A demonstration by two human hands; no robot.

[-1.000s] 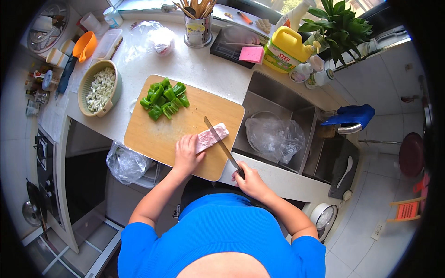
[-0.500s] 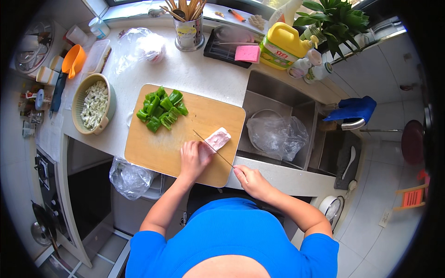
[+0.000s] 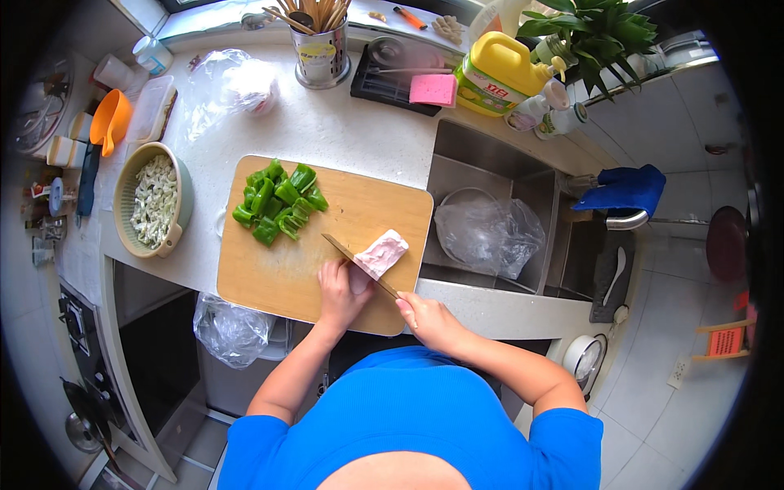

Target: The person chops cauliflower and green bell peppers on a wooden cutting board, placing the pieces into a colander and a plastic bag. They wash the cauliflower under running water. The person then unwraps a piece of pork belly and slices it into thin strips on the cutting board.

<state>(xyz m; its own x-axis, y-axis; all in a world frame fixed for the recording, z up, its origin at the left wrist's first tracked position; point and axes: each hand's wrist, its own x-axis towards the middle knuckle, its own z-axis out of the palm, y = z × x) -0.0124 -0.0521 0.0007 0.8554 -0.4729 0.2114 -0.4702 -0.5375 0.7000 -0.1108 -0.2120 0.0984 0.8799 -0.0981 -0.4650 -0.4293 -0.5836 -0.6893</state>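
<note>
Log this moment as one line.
left hand: holding pale pink meat | right hand: gripping knife, blade across meat | cutting board: chopped green peppers beside meat

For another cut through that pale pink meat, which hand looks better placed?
Probably the right hand: it grips the knife, whose blade lies across the pale pink meat. The left hand is on the meat's near end, seemingly steadying it, and has no blade.

Pink-white meat [image 3: 382,253], green peppers [image 3: 278,202], tan board [image 3: 363,204]
</note>
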